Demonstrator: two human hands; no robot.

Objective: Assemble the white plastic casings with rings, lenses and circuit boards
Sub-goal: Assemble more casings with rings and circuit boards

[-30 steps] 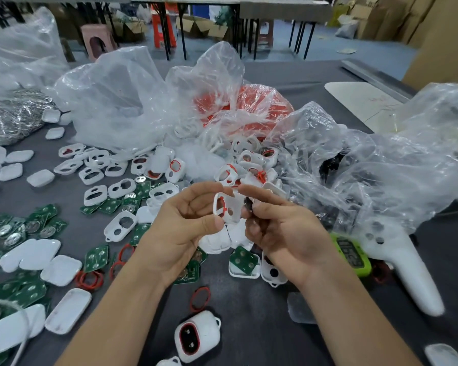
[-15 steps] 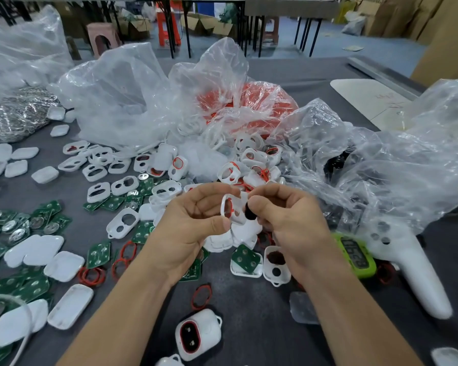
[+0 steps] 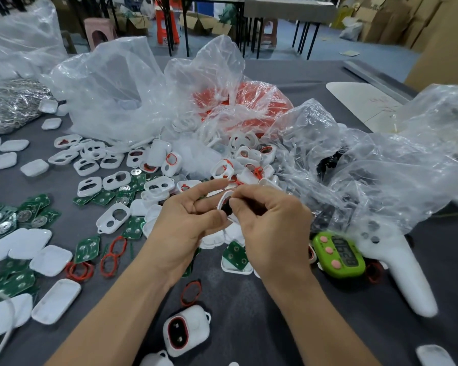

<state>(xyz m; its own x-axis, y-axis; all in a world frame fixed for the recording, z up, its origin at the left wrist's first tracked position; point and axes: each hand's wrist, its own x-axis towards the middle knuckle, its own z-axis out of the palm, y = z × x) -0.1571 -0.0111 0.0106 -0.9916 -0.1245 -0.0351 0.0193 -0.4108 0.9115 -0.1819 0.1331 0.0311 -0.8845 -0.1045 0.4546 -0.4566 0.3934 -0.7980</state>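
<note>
Hands drawn closer together since the earlier frame; casing turned edge-on. Item: white plastic casing, held above the worktop by the left hand, fingers curled round its rim to steady it. Right hand: fingers pinch a black lens against the casing's opening, probably to seat it.

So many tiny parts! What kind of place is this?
Probably a small assembly workshop: dozens of identical white casings and green circuit boards litter the table, more parts fill clear plastic bags, and the left hand holds one casing while the right hand pinches a black lens.
</note>
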